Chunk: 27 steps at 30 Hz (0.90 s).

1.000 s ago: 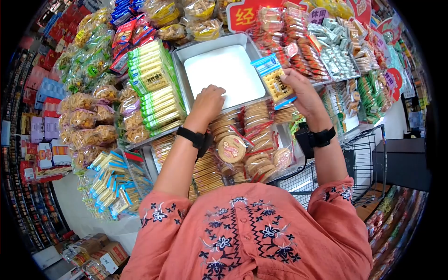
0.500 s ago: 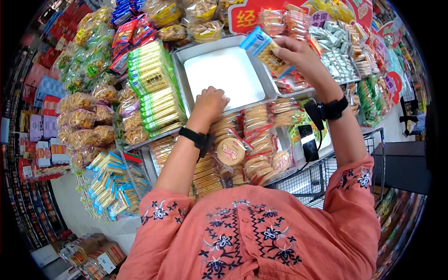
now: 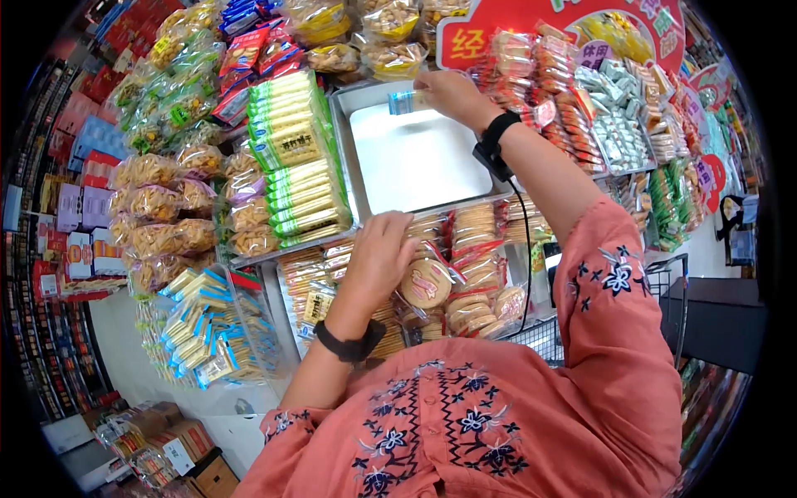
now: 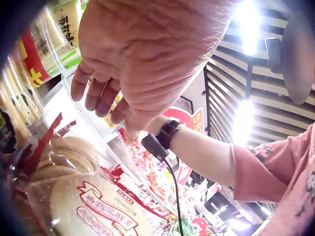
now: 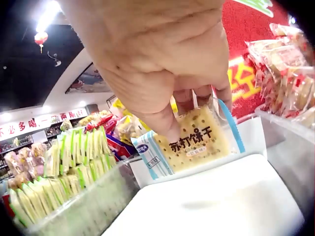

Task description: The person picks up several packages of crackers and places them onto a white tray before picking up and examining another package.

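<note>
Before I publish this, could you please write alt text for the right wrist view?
A right hand holds a blue-ended cracker packet over a white-bottomed tray. Green-edged packets stand to the tray's left; wrapped snacks are piled to its right.

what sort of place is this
Probably a supermarket's snack section: rows of green-edged cracker packs, a large red sign with writing, and what looks like a wire shopping cart.
</note>
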Tool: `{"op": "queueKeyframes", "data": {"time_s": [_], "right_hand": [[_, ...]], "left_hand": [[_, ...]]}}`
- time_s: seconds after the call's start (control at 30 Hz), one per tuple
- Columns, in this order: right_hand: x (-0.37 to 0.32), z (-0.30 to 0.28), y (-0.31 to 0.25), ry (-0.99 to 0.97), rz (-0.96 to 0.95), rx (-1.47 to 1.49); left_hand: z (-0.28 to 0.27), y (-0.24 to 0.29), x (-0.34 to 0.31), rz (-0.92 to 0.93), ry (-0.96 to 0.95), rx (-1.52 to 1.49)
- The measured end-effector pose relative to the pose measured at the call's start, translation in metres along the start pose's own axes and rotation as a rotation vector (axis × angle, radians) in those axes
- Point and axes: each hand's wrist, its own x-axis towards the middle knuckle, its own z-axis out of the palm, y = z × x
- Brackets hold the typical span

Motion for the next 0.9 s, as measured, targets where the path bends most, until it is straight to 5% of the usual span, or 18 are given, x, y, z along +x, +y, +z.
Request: {"op": "queueKeyframes", "data": {"time_s": [0.27,0.9], "right_hand": [[0.018,0.052,0.023,0.210,-0.092,-0.213],[0.011,0.058,0.035,0.360,-0.010,-0.286]], "left_hand": [[-0.009,0.004,-0.026,-0.089,0.010,-0.032],[-0.007,0.006,-0.042,-0.191,-0.027,-0.047]]}}
